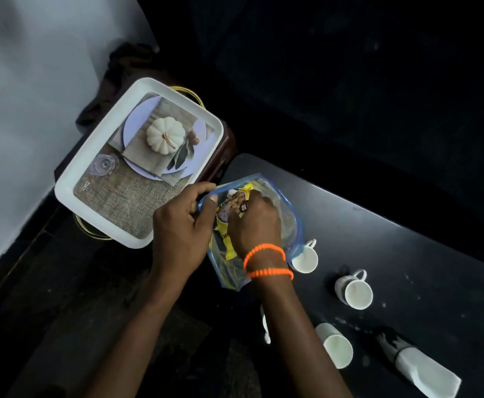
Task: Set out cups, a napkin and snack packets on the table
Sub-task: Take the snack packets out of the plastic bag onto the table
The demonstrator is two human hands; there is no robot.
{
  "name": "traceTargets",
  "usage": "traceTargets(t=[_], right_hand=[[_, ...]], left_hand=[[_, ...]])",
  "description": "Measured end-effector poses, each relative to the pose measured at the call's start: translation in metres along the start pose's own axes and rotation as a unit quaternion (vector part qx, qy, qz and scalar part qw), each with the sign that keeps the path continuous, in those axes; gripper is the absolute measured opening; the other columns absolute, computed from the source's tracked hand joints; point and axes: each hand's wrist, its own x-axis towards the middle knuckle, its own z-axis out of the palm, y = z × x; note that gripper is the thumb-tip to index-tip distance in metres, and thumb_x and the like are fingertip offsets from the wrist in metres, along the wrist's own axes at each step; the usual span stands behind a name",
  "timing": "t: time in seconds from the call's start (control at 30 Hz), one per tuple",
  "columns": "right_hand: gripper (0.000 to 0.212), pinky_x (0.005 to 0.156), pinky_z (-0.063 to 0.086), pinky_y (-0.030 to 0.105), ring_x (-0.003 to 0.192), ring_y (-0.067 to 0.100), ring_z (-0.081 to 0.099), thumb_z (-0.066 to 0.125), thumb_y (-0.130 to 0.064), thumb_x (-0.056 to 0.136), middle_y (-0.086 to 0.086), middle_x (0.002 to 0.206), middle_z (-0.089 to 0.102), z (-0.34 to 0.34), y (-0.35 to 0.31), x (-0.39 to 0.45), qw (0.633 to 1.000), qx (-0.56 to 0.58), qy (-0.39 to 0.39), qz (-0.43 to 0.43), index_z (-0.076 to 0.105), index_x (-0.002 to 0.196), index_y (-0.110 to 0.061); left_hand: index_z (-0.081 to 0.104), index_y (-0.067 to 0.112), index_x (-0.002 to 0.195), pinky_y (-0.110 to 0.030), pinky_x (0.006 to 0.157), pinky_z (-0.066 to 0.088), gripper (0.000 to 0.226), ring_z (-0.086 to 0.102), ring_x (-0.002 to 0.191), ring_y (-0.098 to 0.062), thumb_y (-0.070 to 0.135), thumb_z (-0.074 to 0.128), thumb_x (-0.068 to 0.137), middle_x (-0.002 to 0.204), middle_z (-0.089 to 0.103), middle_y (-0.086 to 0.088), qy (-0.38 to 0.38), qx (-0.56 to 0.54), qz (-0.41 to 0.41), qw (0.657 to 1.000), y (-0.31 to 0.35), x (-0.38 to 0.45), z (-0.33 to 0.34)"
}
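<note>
Dark table (364, 225), left corner: clear bag (288, 222) pinched open by left hand (177, 225); right hand (253, 222) inside, clenched on yellow snack packet (229, 245). Best drawn out slowly, clear of nearest cup (304, 258).

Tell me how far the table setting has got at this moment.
Done: three white cups and a rolled white napkin sit on the dark table. In hand: left hand holds a clear blue-edged zip bag open; right hand grips yellow snack packets inside. Left: setting packets out.
</note>
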Motion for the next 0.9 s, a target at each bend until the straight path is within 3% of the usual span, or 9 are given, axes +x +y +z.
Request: traceTargets(t=[0.13,0.27,0.37,0.53,0.6,0.7,0.77,0.83,0.9], right_hand=[[0.030,0.089,0.041,0.031,0.122,0.032,0.061,0.053,-0.023,0.102,0.015,0.129,0.066,0.028,0.010,0.024,0.996,-0.010,-0.064,0.062,0.061,0.125,-0.007],[0.009,0.073,0.034,0.025,0.102,0.029,0.068,0.062,-0.028,0.096,0.001,0.093,0.071,0.045,0.010,0.028,0.999,0.017,-0.033,0.032,0.066,0.096,-0.020],[0.018,0.075,0.039,0.025,0.098,0.030,0.068,0.060,-0.029,0.099,0.007,0.104,0.074,0.034,-0.001,0.020,0.998,0.045,-0.050,-0.019,0.070,0.105,-0.016],[0.023,0.078,0.041,0.017,0.090,0.015,0.063,0.078,-0.016,0.079,0.004,0.099,0.071,-0.053,0.002,-0.031,0.978,0.116,0.068,-0.160,0.077,0.102,-0.020],[0.029,0.086,0.052,0.025,0.096,0.015,0.069,0.081,-0.018,0.079,0.000,0.103,0.073,-0.097,0.014,-0.045,0.956,0.206,0.104,-0.179,0.075,0.108,-0.020],[0.034,0.084,0.060,0.031,0.100,0.018,0.075,0.083,-0.027,0.084,0.000,0.108,0.078,-0.132,0.046,-0.027,0.920,0.329,0.186,-0.102,0.074,0.115,-0.015],[0.039,0.070,0.063,0.029,0.085,0.009,0.076,0.084,-0.036,0.080,-0.001,0.100,0.080,-0.123,0.072,0.007,0.922,0.317,0.225,-0.008,0.075,0.113,-0.016],[0.041,0.066,0.065,0.034,0.073,0.009,0.073,0.086,-0.033,0.076,0.006,0.096,0.080,-0.094,0.101,0.047,0.944,0.259,0.191,0.078,0.076,0.110,-0.012],[0.037,0.078,0.063,0.052,0.080,0.025,0.073,0.087,-0.022,0.077,0.017,0.098,0.079,-0.053,0.122,0.080,0.951,0.256,0.109,0.132,0.076,0.109,-0.006]], left_hand=[[0.076,0.024,0.112,-0.001,0.061,0.035,0.020,0.056,0.061,0.016,0.018,0.064,0.097,0.069,0.061,0.038,-0.005,-0.023,-0.032,0.999,-0.005,0.001,0.004],[0.077,0.023,0.111,-0.002,0.064,0.037,0.019,0.059,0.065,0.014,0.017,0.064,0.098,0.068,0.063,0.034,0.002,-0.037,-0.073,0.997,-0.010,0.003,0.008],[0.077,0.023,0.112,-0.011,0.072,0.046,0.022,0.064,0.073,0.009,0.017,0.063,0.097,0.076,0.070,0.023,0.012,-0.056,-0.099,0.993,-0.013,0.009,0.007],[0.078,0.025,0.111,-0.016,0.063,0.044,0.023,0.061,0.062,0.002,0.018,0.061,0.097,0.068,0.067,0.014,0.008,-0.063,-0.124,0.990,-0.022,0.019,0.002],[0.078,0.026,0.109,-0.021,0.061,0.045,0.023,0.056,0.057,-0.002,0.018,0.060,0.096,0.064,0.065,0.011,0.010,-0.067,-0.135,0.988,-0.025,0.021,0.001],[0.078,0.025,0.108,-0.032,0.065,0.048,0.021,0.053,0.057,-0.007,0.023,0.061,0.096,0.063,0.064,0.006,0.016,-0.076,-0.148,0.986,-0.028,0.023,0.001],[0.078,0.026,0.107,-0.032,0.063,0.048,0.021,0.052,0.056,-0.008,0.025,0.062,0.095,0.062,0.063,0.007,0.021,-0.089,-0.151,0.984,-0.030,0.024,0.001],[0.078,0.031,0.106,-0.031,0.058,0.044,0.021,0.047,0.051,-0.010,0.025,0.063,0.092,0.055,0.054,0.008,0.029,-0.114,-0.151,0.981,-0.030,0.024,0.002],[0.078,0.036,0.104,-0.032,0.055,0.042,0.025,0.041,0.050,-0.012,0.022,0.063,0.089,0.052,0.045,0.006,0.035,-0.128,-0.145,0.981,-0.026,0.022,0.003]])
